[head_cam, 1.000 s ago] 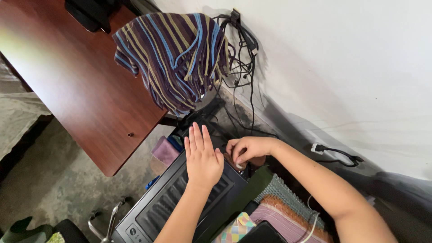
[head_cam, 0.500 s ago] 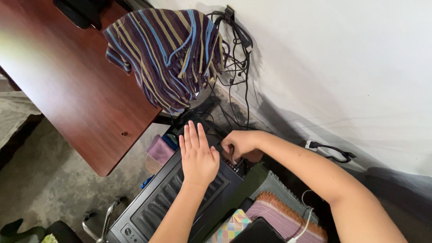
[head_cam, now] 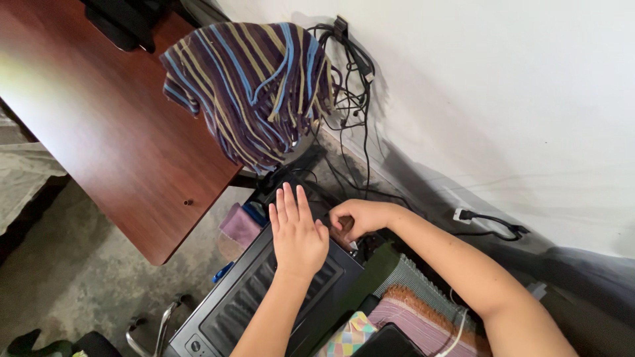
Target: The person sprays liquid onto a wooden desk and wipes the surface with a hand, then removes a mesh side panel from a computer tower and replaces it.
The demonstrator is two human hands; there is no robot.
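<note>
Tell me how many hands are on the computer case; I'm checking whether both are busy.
2. The left hand lies flat, fingers spread, on the black computer case's vented top. The right hand is curled at its rear edge, fingertips hidden.

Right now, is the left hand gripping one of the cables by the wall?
No, the left hand lies flat, fingers spread, on the black computer case, away from the cables.
</note>
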